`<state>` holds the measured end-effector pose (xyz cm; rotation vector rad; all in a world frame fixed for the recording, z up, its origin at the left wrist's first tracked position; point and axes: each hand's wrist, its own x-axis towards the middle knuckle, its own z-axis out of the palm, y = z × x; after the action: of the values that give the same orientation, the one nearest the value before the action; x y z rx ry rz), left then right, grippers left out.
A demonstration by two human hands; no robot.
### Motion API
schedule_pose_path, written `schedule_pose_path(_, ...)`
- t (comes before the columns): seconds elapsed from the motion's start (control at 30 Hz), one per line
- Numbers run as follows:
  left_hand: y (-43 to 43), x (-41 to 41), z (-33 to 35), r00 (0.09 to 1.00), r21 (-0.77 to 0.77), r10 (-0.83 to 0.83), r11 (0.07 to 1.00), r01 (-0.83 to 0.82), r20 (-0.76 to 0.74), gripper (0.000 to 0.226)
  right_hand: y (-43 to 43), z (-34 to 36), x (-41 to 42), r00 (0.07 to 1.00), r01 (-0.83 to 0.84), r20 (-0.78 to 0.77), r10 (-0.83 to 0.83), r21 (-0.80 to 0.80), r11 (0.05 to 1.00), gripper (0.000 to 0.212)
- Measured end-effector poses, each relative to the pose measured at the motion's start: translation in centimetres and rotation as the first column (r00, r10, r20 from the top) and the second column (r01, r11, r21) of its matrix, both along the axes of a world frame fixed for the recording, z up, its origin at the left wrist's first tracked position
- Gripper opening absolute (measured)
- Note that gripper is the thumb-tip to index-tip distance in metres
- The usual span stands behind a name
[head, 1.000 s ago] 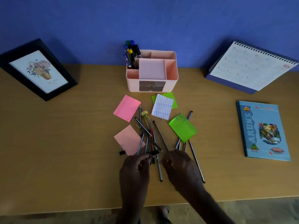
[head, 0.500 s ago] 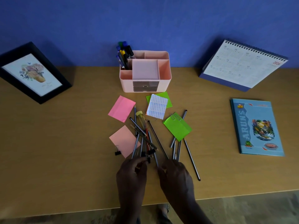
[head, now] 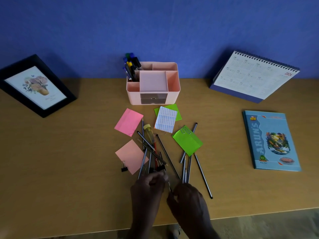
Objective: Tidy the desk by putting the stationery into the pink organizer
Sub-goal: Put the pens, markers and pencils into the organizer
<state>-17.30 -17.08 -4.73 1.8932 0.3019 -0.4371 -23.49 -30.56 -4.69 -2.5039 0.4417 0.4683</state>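
The pink organizer [head: 152, 83] stands at the back of the desk with several markers [head: 131, 66] in its back left slot. In front of it lie pink sticky notes [head: 128, 121], a peach pad [head: 130, 156], green notes [head: 187, 142], a white label sheet [head: 165, 119] and a scatter of dark pencils [head: 155, 152]. My left hand [head: 148, 188] curls its fingers round the near ends of several pencils. My right hand [head: 186, 199] pinches the near end of another pencil beside it. A black binder clip [head: 124, 168] lies by the peach pad.
A black picture frame [head: 34, 87] leans at the back left. A desk calendar [head: 253, 76] stands at the back right, with a blue notebook [head: 271, 140] lying in front of it. The desk's front edge [head: 69, 233] runs just below my hands.
Both hands have stayed at the near ends of the pencils, closing together over them. The view has shifted slightly.
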Motion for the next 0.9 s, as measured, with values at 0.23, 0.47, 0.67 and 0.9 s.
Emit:
schedule_pose_path(0.23, -1.5, -0.1, 0.7, 0.986, -0.178, -0.02, 0.984, -0.01, -0.164, 0.014, -2.0, 0.8, -3.2, 0.997, -0.005, 0.08, -0.001, 0.08, 0.997, 0.034)
schedule_pose_path(0.47, -2.1, 0.5, 3.2, 0.993, -0.261, -0.006, 0.965, -0.025, -0.117, 0.011, -2.9, 2.9, -3.1, 0.964, -0.032, 0.264, -0.031, 0.231, 0.972, 0.013)
schedule_pose_path(0.67, -3.2, 4.2, 6.9, 0.977, -0.222, -0.038, 0.971, 0.085, 0.209, 0.021, -3.9, 8.5, 4.1, 0.81, 0.161, 0.457, -0.368, 0.431, 0.888, 0.028)
schedule_pose_path(0.9, -5.1, 9.4, 8.5, 0.86, -0.191, -0.023, 0.972, 0.139, 0.509, 0.017, -5.1, 12.4, 13.0, 0.753, 0.065, 0.544, -0.372, 0.501, 0.863, 0.018)
